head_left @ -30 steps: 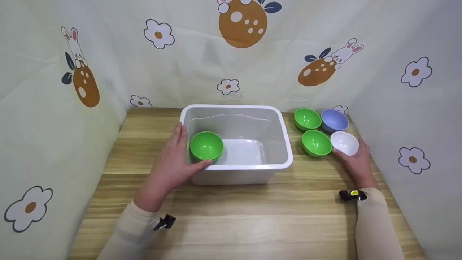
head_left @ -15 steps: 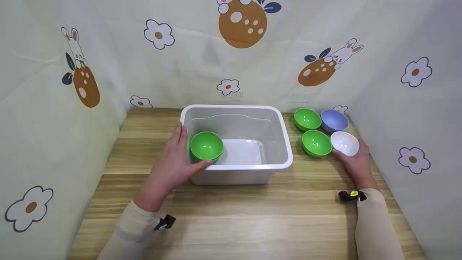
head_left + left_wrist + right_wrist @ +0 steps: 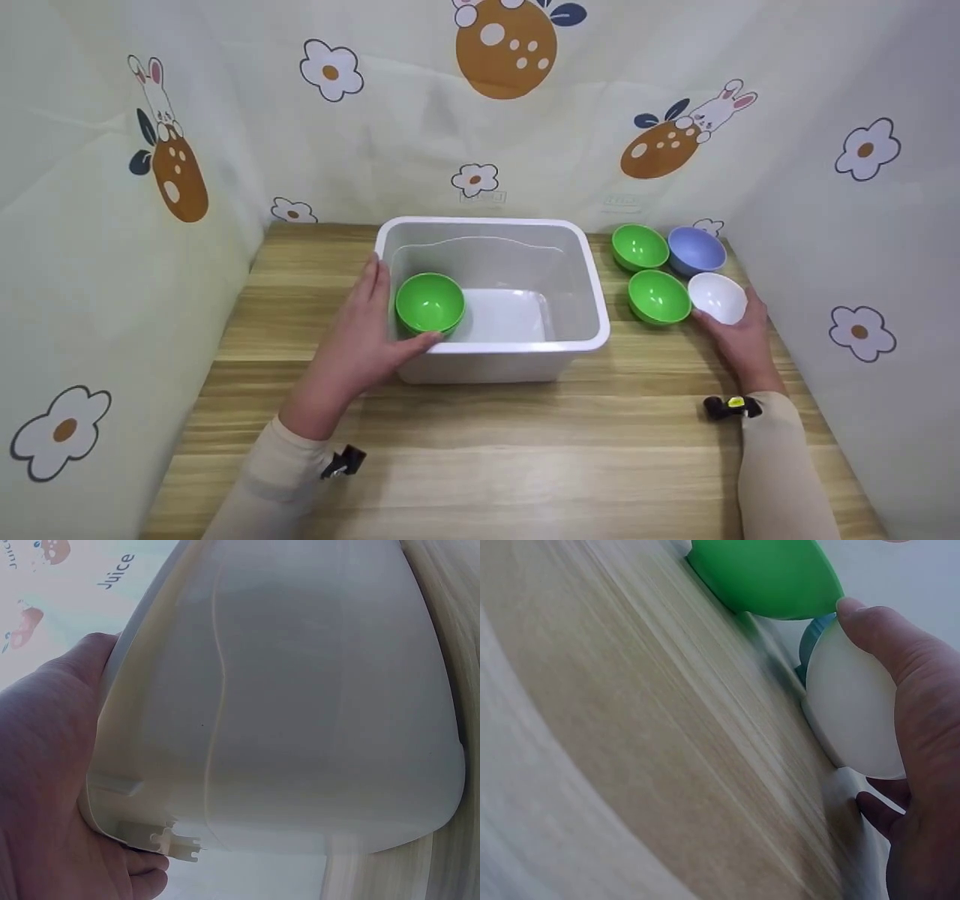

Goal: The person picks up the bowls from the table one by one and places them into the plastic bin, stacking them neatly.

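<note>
Light-grey rectangular plastic bin with a white rim [image 3: 510, 347]: upright at the middle of the wood-grained desk [image 3: 510, 465].
Inside the bin: one round glossy green bowl [image 3: 431, 304], mouth up, at the left end; an edge below it suggests another nested underneath, though I cannot be sure.
Right-side cluster: four round bowls on the desk, mouths up, close together: a glossy white bowl [image 3: 718, 297], a near green bowl [image 3: 658, 298], a far green bowl [image 3: 640, 248] and a blue-violet bowl [image 3: 697, 250].
Left hand [image 3: 349, 341]: at the bin's near left corner, thumb over the rim, fingers along the outer left wall; it steadies the bin, I would say.
Right hand [image 3: 742, 337]: part-way open, just wide enough for the white bowl; thumb on one side, fingers curled round the other.
White bowl, position: low at the desk, not visibly lifted.
Done, in my judgement: green stacked at the bin's left end.
Remaining, in my judgement: four bowls outside the bin, the white one in hand; roughly midway.
In the way: near green bowl just beside the white bowl, close to the thumb tip; the bin's right wall between cluster and interior.
Surroundings: pale fabric backdrop [image 3: 397, 142] printed with flowers and rabbits, its right side near the right hand; black wrist-worn devices [image 3: 733, 406] at both cuffs.
</note>
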`<state>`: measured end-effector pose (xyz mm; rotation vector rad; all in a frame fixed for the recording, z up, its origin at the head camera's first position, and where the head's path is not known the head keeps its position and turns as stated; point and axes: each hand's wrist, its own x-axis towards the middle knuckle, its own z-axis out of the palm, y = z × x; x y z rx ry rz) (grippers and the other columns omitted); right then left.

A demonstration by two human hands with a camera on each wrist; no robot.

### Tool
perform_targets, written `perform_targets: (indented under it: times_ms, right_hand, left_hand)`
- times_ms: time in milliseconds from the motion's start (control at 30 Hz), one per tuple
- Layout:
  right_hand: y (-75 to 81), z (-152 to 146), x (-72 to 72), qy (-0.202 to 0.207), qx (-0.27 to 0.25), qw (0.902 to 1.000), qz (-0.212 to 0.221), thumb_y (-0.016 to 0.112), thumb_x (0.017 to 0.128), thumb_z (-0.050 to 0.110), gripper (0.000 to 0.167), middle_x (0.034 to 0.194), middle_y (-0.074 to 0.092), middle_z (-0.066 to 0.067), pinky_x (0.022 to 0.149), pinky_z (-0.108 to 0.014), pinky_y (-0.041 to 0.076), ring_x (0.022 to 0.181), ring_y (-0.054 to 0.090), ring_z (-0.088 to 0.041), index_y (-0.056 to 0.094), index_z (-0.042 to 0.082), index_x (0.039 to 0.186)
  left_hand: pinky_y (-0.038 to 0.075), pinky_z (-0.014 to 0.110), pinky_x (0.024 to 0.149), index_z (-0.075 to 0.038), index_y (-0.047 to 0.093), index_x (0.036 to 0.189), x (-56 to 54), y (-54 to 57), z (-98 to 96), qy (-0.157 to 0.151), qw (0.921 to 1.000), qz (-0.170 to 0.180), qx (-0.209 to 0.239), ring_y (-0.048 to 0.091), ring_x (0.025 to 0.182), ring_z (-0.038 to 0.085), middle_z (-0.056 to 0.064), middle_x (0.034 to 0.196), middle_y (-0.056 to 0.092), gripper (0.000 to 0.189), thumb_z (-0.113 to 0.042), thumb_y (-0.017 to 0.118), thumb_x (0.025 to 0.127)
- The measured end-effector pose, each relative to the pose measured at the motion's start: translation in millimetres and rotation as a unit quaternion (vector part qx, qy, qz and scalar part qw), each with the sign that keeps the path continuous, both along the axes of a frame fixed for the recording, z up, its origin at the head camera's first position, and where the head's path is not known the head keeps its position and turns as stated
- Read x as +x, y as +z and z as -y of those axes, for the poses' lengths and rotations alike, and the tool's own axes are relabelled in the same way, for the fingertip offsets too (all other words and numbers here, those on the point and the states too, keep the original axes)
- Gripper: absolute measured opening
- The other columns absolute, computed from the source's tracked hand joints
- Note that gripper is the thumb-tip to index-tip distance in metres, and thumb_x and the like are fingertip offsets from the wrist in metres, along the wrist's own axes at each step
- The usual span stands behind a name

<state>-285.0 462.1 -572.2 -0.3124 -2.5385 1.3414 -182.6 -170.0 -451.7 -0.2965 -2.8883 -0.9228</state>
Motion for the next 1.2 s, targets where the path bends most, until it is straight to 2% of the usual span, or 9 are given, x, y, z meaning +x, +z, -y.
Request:
perform_targets:
  times_ms: [200,467,800,1100,1200]
  right_hand:
    - [1.3,1.8,-0.1,-0.006,0.005,0.9999,-0.008,0.092,0.091,0.03,0.118,0.174,0.023,-0.032,0.132,-0.054,0.024,0.158,0.029,-0.046,0.016,-0.004,0.174]
    - [3.2,4.2,-0.8,-0.029,-0.011,0.9992,-0.024,0.091,0.091,0.033,0.109,0.169,0.032,-0.027,0.13,-0.052,0.03,0.152,0.038,-0.04,0.026,0.001,0.173]
    - [11.7,5.4,3.5,-0.043,-0.034,0.9985,0.001,0.087,0.094,0.039,0.114,0.177,0.022,-0.019,0.132,-0.05,0.027,0.157,0.032,-0.036,0.016,0.008,0.177]
    - [24.8,17.1,7.3,-0.036,-0.066,0.9972,0.005,0.088,0.093,0.043,0.115,0.176,0.025,-0.012,0.128,-0.052,0.034,0.152,0.037,-0.033,0.016,0.018,0.178]
    - [29.2,20.8,8.9,-0.028,-0.058,0.9979,0.001,0.088,0.093,0.041,0.113,0.175,0.026,-0.012,0.128,-0.054,0.035,0.152,0.038,-0.034,0.017,0.019,0.178]
  left_hand:
    - [0.026,0.063,0.131,0.006,0.009,0.174,-0.3,0.8,-0.3,0.001,1.0,0.004,0.001,0.013,0.168,0.045,0.024,0.183,0.003,0.147,-0.093,0.068,0.083]
    - [0.026,0.063,0.131,0.005,0.009,0.174,0.3,1.0,0.1,0.002,1.0,0.001,0.007,0.014,0.168,0.046,0.025,0.183,0.003,0.146,-0.091,0.07,0.083]
    - [0.024,0.063,0.131,0.003,0.006,0.175,0.3,-0.4,-0.7,0.003,0.9999,0.009,0.003,0.011,0.169,0.044,0.022,0.184,0.001,0.148,-0.095,0.067,0.082]
    - [0.023,0.064,0.131,0.004,0.006,0.175,0.1,-0.7,-0.1,0.002,0.9999,0.012,0.005,0.01,0.168,0.045,0.024,0.183,0.001,0.147,-0.093,0.068,0.082]
    - [0.025,0.063,0.131,0.004,0.007,0.174,0.2,-0.4,-0.3,0.002,0.9999,0.008,0.01,0.011,0.168,0.045,0.023,0.184,0.002,0.147,-0.092,0.07,0.082]
